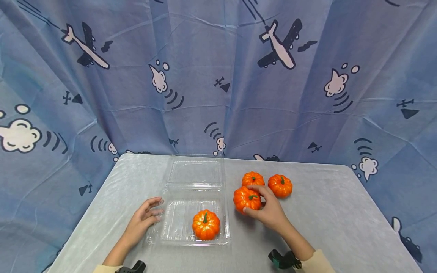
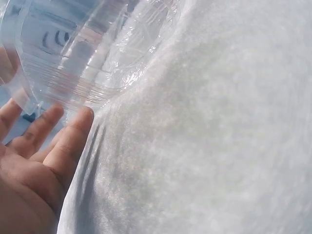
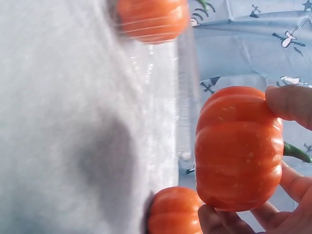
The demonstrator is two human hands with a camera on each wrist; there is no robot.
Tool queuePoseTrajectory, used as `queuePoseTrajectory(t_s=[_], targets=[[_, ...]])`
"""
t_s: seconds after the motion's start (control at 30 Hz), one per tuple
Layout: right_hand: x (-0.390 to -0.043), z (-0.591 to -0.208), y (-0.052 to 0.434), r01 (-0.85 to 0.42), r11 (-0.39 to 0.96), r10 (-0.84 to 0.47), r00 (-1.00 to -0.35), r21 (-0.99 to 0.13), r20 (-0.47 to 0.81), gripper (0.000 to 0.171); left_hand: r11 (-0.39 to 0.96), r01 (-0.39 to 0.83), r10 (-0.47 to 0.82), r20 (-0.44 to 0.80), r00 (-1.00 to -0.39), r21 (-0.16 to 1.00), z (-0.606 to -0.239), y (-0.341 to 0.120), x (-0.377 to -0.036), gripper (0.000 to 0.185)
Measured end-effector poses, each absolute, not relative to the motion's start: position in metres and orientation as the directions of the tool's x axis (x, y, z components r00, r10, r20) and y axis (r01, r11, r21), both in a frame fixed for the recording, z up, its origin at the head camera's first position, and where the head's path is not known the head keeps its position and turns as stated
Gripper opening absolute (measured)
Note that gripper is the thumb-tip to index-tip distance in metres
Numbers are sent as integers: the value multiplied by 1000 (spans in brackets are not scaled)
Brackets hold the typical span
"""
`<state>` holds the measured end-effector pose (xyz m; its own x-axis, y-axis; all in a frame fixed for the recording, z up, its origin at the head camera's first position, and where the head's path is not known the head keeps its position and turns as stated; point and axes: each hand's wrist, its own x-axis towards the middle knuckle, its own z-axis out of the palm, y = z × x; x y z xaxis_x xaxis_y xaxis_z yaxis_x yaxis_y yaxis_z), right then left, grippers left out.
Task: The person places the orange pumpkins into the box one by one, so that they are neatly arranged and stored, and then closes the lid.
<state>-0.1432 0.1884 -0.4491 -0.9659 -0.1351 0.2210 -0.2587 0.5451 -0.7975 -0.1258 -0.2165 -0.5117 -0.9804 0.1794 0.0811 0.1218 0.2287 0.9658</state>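
Observation:
A clear plastic clamshell box [image 1: 170,227] lies open on the table, with one small orange pumpkin [image 1: 206,225] in its near tray. My left hand [image 1: 145,218] rests with straight fingers against the tray's left side; the left wrist view shows the fingertips [image 2: 73,129] at the clear tray [image 2: 87,53]. My right hand [image 1: 268,208] grips a second pumpkin [image 1: 246,198], lifted just right of the box; in the right wrist view my fingers curl round this pumpkin [image 3: 239,146]. Two more pumpkins [image 1: 253,179] [image 1: 280,185] sit behind it.
The grey table [image 1: 327,220] has bare surface to the right and near the front edge. A blue cloth printed with planes and clouds [image 1: 218,76] hangs close behind and around the table. The box's lid [image 1: 195,171] lies flat toward the back.

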Motion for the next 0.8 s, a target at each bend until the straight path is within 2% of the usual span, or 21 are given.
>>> queuePoseTrajectory(t_s=[0.37, 0.8], targets=[[-143, -430, 172, -317, 520, -177, -948, -793, 263, 58, 233, 115, 161, 78, -984, 966, -510, -214, -125, 53], [-148, -416, 151, -334, 451, -248, -938, -828, 243, 56, 223, 97, 158, 62, -986, 970, -511, -213, -124, 53]])
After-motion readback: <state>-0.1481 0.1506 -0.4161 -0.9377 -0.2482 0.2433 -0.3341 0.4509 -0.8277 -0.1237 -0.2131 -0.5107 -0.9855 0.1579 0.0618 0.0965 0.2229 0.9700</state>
